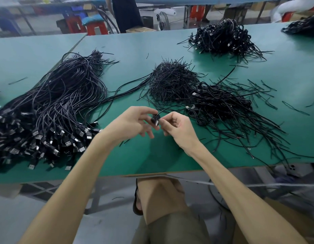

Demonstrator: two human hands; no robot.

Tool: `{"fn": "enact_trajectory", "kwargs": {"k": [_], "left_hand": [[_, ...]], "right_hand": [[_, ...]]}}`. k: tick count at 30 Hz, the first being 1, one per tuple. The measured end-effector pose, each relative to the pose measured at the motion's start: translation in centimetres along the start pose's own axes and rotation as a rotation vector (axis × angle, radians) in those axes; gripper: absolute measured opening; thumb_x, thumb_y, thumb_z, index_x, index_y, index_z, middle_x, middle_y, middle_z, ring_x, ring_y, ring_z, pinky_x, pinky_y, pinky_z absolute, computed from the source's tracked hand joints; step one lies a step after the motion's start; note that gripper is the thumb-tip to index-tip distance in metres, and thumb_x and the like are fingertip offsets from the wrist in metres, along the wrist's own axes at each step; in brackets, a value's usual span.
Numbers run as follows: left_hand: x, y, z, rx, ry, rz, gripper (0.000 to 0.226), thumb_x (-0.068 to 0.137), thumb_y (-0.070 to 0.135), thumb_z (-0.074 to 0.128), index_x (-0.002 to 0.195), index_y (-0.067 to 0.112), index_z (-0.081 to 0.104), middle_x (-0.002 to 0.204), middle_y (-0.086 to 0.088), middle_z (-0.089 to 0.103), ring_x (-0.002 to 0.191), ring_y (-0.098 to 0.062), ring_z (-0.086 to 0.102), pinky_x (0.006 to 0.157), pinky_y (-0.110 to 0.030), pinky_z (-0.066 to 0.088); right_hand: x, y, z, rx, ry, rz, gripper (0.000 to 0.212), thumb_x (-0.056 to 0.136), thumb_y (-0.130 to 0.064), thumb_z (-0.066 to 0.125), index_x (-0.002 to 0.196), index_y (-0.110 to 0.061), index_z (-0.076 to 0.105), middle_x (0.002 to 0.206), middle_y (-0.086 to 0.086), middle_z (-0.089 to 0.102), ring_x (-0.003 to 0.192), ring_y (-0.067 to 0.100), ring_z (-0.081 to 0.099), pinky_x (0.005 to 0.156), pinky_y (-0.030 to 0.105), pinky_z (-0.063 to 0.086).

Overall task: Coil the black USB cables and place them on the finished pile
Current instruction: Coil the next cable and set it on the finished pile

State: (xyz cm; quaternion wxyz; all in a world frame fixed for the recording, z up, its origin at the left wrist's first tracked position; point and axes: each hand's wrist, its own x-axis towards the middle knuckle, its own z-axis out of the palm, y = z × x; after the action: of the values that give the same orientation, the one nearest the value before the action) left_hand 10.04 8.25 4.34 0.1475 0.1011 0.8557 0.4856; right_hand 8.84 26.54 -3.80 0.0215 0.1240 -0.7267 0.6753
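The left hand [133, 122] and right hand [177, 128] are pinching the small coil [155, 118] — loosening fingers could let it spring open

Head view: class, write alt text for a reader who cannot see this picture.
A left hand and a right hand pinch a small coiled black cable between them above a green table. A large bundle of straight cables with USB plugs lies to the left, a pile of coiled cables to the right.
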Motion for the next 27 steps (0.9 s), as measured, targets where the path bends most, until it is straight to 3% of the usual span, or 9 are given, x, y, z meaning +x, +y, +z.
{"fn": "enact_trajectory", "kwargs": {"k": [5,7,10,13,15,20,22,24,27], "left_hand": [[0.7,-0.6,0.6,0.254,0.178,0.135,0.025,0.090,0.007,0.072,0.112,0.019,0.074,0.084,0.004,0.074,0.066,-0.013,0.068,0.065,-0.024,0.044],[1.0,-0.7,0.7,0.345,0.257,0.203,0.020,0.089,0.019,0.076,0.108,0.024,0.077,0.101,0.004,0.066,0.085,-0.011,0.063,0.078,-0.026,0.045],[1.5,-0.7,1.6,0.379,0.212,0.251,0.018,0.097,0.024,0.068,0.113,0.020,0.074,0.115,0.003,0.065,0.109,-0.016,0.059,0.095,-0.031,0.046],[1.8,-0.9,2.2,0.432,0.226,0.178,0.023,0.104,0.034,0.054,0.094,0.017,0.064,0.080,0.005,0.062,0.077,-0.022,0.057,0.072,-0.038,0.048],[2.0,-0.7,2.6,0.527,0.293,0.189,0.033,0.105,0.040,0.050,0.081,0.018,0.055,0.071,0.009,0.057,0.068,-0.019,0.052,0.062,-0.037,0.044],[3.1,0.9,3.6,0.559,0.350,0.237,0.038,0.105,0.042,0.049,0.087,0.011,0.059,0.077,0.001,0.066,0.077,-0.027,0.059,0.070,-0.044,0.047],[3.7,1.3,4.4,0.614,0.388,0.217,0.041,0.107,0.043,0.044,0.088,0.008,0.057,0.077,-0.005,0.065,0.079,-0.032,0.060,0.068,-0.044,0.041],[4.6,1.8,5.1,0.678,0.416,0.161,0.043,0.108,0.043,0.040,0.088,0.008,0.055,0.081,-0.010,0.064,0.081,-0.037,0.058,0.066,-0.039,0.034],[6.0,3.0,5.7,0.675,0.396,0.050,0.041,0.106,0.041,0.041,0.085,0.008,0.056,0.087,-0.012,0.060,0.080,-0.039,0.057,0.066,-0.039,0.039]], "right_hand": [[-0.2,0.1,0.0,-0.017,0.028,-0.017,0.013,0.097,-0.014,0.068,0.085,-0.015,0.064,0.068,0.002,0.066,0.059,0.011,0.058,0.064,0.029,0.050],[-0.3,0.1,0.1,-0.016,0.039,-0.006,0.016,0.096,-0.014,0.068,0.082,-0.018,0.062,0.064,-0.004,0.064,0.058,0.010,0.057,0.063,0.026,0.047],[-0.2,-0.1,0.0,-0.010,0.061,0.009,0.014,0.096,-0.016,0.069,0.083,-0.017,0.062,0.064,-0.004,0.064,0.058,0.011,0.056,0.062,0.029,0.047],[-0.3,-0.4,0.3,-0.026,0.074,0.001,0.018,0.096,-0.022,0.069,0.083,-0.013,0.062,0.063,0.000,0.063,0.058,0.013,0.053,0.061,0.033,0.044],[-0.3,-0.5,0.4,-0.053,0.095,-0.007,0.018,0.097,-0.021,0.068,0.083,-0.010,0.062,0.061,-0.001,0.062,0.058,0.013,0.053,0.060,0.034,0.043],[-0.2,-0.3,0.2,-0.047,0.232,-0.025,0.021,0.097,-0.014,0.065,0.077,-0.017,0.058,0.061,-0.004,0.056,0.056,0.012,0.046,0.055,0.029,0.038],[-0.1,-0.2,0.2,-0.037,0.283,-0.019,0.022,0.097,-0.015,0.065,0.076,-0.018,0.058,0.061,-0.010,0.055,0.057,0.011,0.045,0.056,0.028,0.037],[0.1,-0.1,0.1,-0.033,0.316,-0.009,0.020,0.097,-0.017,0.066,0.078,-0.019,0.059,0.062,-0.014,0.057,0.059,0.007,0.048,0.058,0.024,0.039],[0.2,0.1,-0.2,-0.006,0.357,0.002,0.019,0.097,-0.021,0.066,0.079,-0.018,0.059,0.062,-0.016,0.058,0.059,0.003,0.048,0.058,0.022,0.038]]}}
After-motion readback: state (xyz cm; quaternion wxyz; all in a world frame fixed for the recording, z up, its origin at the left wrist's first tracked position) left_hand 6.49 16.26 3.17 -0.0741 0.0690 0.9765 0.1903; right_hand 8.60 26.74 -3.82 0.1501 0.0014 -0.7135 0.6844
